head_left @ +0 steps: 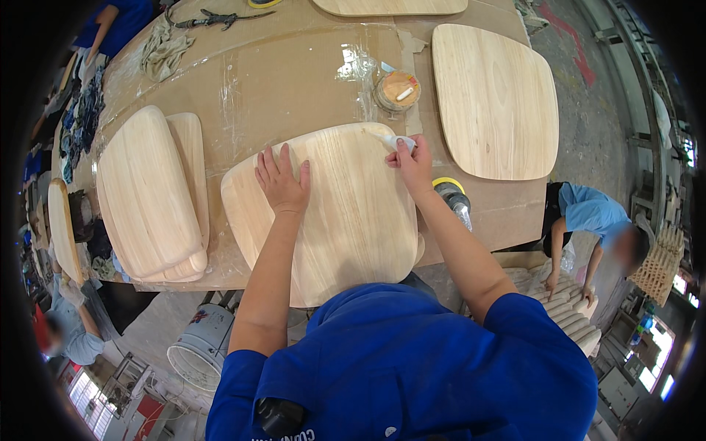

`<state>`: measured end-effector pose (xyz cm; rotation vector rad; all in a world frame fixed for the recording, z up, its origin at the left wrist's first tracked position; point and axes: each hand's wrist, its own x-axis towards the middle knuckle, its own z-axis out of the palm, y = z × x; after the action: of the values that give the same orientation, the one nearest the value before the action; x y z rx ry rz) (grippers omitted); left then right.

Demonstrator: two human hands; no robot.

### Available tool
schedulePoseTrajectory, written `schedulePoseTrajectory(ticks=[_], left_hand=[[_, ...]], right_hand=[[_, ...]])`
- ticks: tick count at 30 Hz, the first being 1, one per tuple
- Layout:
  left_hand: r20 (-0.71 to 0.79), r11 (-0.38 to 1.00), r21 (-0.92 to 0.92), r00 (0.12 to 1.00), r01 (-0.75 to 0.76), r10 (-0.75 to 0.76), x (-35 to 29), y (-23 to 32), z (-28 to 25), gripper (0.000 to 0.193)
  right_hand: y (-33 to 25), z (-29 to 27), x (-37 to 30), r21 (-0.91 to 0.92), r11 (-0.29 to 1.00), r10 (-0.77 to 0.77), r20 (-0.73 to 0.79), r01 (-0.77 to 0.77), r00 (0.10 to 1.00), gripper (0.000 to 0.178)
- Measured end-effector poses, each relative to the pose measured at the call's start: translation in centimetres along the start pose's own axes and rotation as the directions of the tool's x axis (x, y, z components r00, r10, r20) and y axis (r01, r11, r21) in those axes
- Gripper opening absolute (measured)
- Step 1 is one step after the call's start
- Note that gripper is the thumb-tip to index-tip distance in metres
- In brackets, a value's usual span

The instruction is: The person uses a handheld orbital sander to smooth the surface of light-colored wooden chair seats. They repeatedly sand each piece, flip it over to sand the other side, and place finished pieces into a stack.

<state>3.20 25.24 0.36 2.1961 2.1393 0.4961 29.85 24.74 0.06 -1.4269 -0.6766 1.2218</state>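
Note:
A rounded pale wooden panel (353, 220) lies in front of me at the table's near edge. My left hand (284, 184) rests flat on its left part, fingers spread, holding nothing. At the panel's far right corner, my right hand (413, 162) is closed around a small white squeeze bottle (401, 142). The bottle's thin tip points left over the panel's corner; whether it touches the wood I cannot tell. Just beyond stands a round tub (398, 91) with a small white stick on top. Right of the panel is a sander (453, 197) with a yellow-rimmed pad, partly hidden by my forearm.
Another panel (496, 103) lies on the cardboard-covered table (294, 81) at the right. Stacked panels (151, 191) are at the left, with a rag (166, 48) and a dark tool (220, 19) farther off. A bucket (200, 345) stands below. A person in light blue (592, 213) bends at right.

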Motion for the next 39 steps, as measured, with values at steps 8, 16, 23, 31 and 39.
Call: schedulePoseTrajectory(ticks=[8, 16, 23, 31, 39], left_hand=[[0.017, 1.0, 0.007, 1.0, 0.01, -0.01, -0.05, -0.02, -0.02, 0.057], [0.018, 1.0, -0.005, 1.0, 0.008, -0.008, -0.09, -0.05, -0.01, 0.057], [0.017, 1.0, -0.001, 1.0, 0.006, -0.006, -0.05, -0.03, -0.06, 0.057], [0.01, 1.0, -0.002, 1.0, 0.007, -0.007, -0.1, -0.05, 0.02, 0.057], [0.01, 1.0, 0.001, 1.0, 0.006, -0.006, -0.02, -0.04, 0.0, 0.057]], right_hand=[[0.0, -0.23, 0.04, -0.027, 0.999, 0.027, 0.021, -0.027, 0.999, 0.016], [0.07, -0.56, -0.42, 0.034, 0.999, 0.021, 0.025, -0.022, 0.999, 0.013], [0.21, -0.71, -0.49, 0.02, 1.0, 0.024, 0.024, -0.024, 0.999, 0.014], [0.2, -0.83, -0.66, 0.021, 0.999, 0.038, 0.014, -0.038, 0.999, 0.015], [0.23, -0.93, -0.76, 0.007, 1.0, 0.028, 0.02, -0.028, 0.999, 0.014]])
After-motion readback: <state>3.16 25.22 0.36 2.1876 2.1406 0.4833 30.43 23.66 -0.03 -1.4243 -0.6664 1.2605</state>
